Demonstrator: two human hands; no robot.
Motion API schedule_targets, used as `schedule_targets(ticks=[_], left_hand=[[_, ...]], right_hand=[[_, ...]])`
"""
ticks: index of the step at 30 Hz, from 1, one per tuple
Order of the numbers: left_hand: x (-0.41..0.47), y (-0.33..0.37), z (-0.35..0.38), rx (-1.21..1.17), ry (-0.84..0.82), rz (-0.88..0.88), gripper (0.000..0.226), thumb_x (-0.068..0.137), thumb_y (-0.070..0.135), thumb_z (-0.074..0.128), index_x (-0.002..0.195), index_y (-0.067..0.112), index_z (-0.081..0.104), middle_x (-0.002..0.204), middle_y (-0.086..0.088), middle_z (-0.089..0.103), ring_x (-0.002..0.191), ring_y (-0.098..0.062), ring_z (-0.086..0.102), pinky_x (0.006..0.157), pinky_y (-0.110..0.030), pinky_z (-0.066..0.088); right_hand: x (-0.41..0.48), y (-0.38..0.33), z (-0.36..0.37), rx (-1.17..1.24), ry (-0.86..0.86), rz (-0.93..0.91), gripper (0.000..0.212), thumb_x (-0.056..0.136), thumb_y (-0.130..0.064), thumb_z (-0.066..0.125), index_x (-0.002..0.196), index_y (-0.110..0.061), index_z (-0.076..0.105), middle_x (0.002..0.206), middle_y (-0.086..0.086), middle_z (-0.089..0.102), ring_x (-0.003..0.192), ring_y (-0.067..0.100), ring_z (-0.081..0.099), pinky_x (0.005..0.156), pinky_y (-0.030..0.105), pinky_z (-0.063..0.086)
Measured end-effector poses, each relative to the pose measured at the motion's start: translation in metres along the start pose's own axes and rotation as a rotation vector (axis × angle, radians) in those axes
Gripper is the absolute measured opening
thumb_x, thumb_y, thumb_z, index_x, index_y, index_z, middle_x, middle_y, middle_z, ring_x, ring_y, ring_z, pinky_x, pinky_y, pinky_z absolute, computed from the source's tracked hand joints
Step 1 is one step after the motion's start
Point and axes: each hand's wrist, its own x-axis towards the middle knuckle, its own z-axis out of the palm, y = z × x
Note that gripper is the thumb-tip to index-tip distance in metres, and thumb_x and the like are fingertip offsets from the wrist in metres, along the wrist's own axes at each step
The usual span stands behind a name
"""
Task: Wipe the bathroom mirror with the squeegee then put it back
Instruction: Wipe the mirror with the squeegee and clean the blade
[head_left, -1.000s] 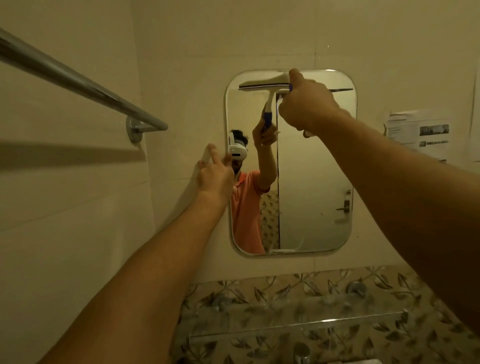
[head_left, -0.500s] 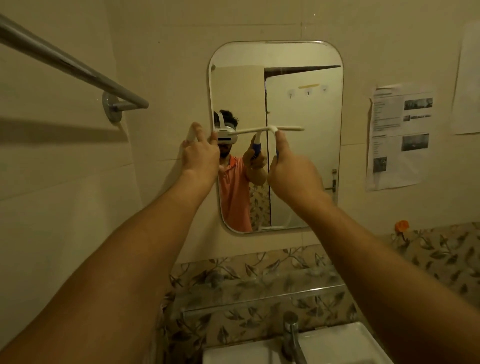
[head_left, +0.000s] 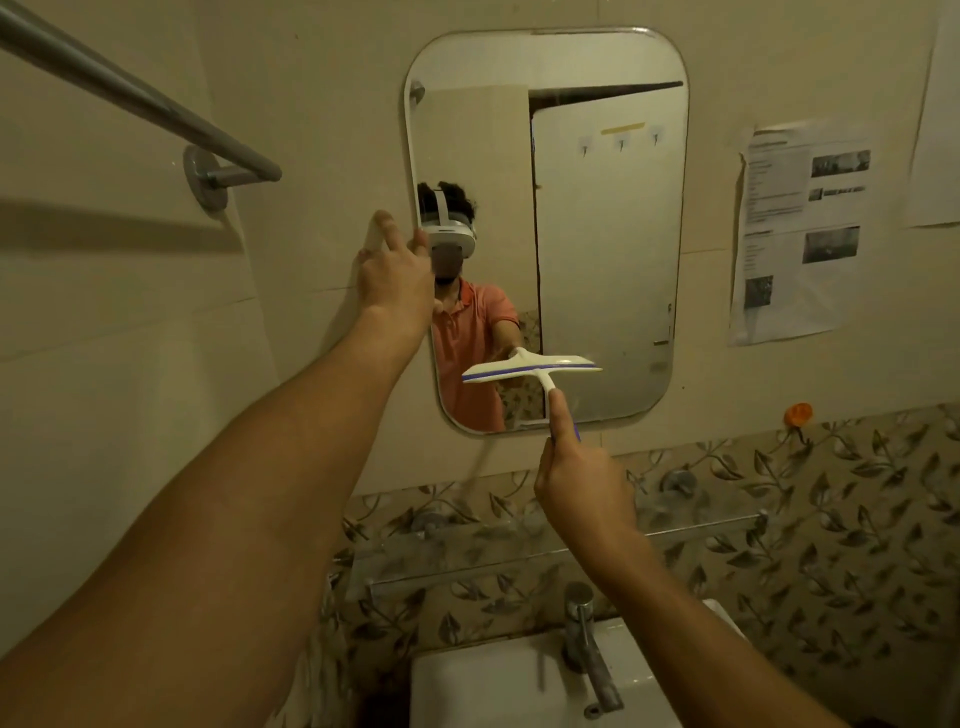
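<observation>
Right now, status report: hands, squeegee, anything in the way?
Left hand, fingers straight, at left edge of mirror. Right hand grips squeegee handle; blade before lower mirror, contact unclear. Tap and glass shelf below, apart from blade.

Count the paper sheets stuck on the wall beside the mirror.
2: a printed white sheet right of the rounded mirror, and a plain sheet at the right frame edge; more may lie beyond.

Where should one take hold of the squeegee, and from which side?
By its narrow handle, from below: the squeegee is T-shaped, its wide blade up before the mirror, its handle pointing down. The right hand grips it so.
</observation>
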Motion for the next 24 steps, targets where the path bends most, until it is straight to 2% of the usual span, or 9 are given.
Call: schedule_targets(ticks=[5, 8, 12, 15, 19, 22, 24], left_hand=[[-0.001, 0.0, 0.0, -0.003, -0.004, 0.009, 0.099, 0.089, 0.054, 0.069, 0.161, 0.018, 0.012, 0.162, -0.031, -0.001, 0.116, -0.044, 0.059, 0.085, -0.041, 0.055], [-0.003, 0.001, -0.002, -0.006, -0.009, 0.016, 0.099, 0.089, 0.053, 0.068, 0.162, 0.018, 0.011, 0.162, -0.031, -0.001, 0.119, -0.044, 0.057, 0.091, -0.043, 0.054], [-0.003, -0.001, -0.005, 0.012, -0.008, 0.028, 0.1, 0.089, 0.056, 0.067, 0.162, 0.016, 0.011, 0.161, -0.034, 0.001, 0.112, -0.041, 0.062, 0.092, -0.043, 0.053], [-0.003, 0.0, -0.005, 0.041, -0.003, 0.031, 0.101, 0.088, 0.058, 0.066, 0.161, 0.016, 0.012, 0.16, -0.035, 0.003, 0.111, -0.04, 0.063, 0.092, -0.042, 0.053], [-0.002, -0.001, -0.003, 0.042, 0.004, 0.021, 0.101, 0.088, 0.06, 0.066, 0.161, 0.016, 0.011, 0.16, -0.034, 0.002, 0.117, -0.042, 0.059, 0.093, -0.041, 0.053], [-0.003, 0.001, -0.005, 0.028, -0.001, 0.016, 0.101, 0.087, 0.059, 0.066, 0.161, 0.016, 0.012, 0.16, -0.034, 0.001, 0.119, -0.041, 0.058, 0.095, -0.04, 0.052], [-0.002, 0.001, -0.004, 0.032, -0.003, 0.015, 0.101, 0.088, 0.059, 0.066, 0.161, 0.016, 0.012, 0.16, -0.034, 0.001, 0.121, -0.039, 0.057, 0.1, -0.04, 0.049]], right_hand=[[-0.01, 0.01, 0.011, 0.016, -0.046, 0.032, 0.076, 0.108, -0.021, 0.039, 0.16, -0.035, -0.016, 0.067, 0.001, 0.051, 0.052, 0.012, 0.047, 0.042, 0.024, 0.028], [-0.02, 0.016, 0.019, 0.048, -0.065, 0.04, 0.08, 0.107, -0.021, 0.039, 0.159, -0.037, -0.019, 0.067, 0.001, 0.055, 0.053, 0.013, 0.051, 0.044, 0.025, 0.037], [-0.028, 0.033, 0.03, 0.051, -0.16, 0.094, 0.074, 0.108, -0.023, 0.036, 0.16, -0.038, -0.013, 0.071, 0.001, 0.057, 0.057, 0.014, 0.052, 0.046, 0.027, 0.039], [-0.032, 0.047, 0.034, 0.096, -0.201, 0.128, 0.07, 0.107, -0.023, 0.035, 0.162, -0.039, -0.005, 0.074, 0.003, 0.061, 0.061, 0.017, 0.058, 0.057, 0.035, 0.054], [-0.036, 0.06, 0.024, 0.11, -0.188, 0.098, 0.07, 0.108, -0.028, 0.035, 0.16, -0.042, -0.011, 0.071, 0.0, 0.063, 0.059, 0.016, 0.06, 0.053, 0.03, 0.05], [-0.033, 0.063, 0.01, 0.106, -0.221, 0.1, 0.07, 0.108, -0.029, 0.038, 0.162, -0.04, -0.006, 0.072, -0.002, 0.062, 0.062, 0.015, 0.061, 0.058, 0.031, 0.053], [-0.024, 0.053, -0.009, 0.144, -0.167, 0.044, 0.069, 0.108, -0.032, 0.04, 0.161, -0.043, -0.002, 0.068, -0.002, 0.061, 0.056, 0.013, 0.057, 0.054, 0.032, 0.051]])
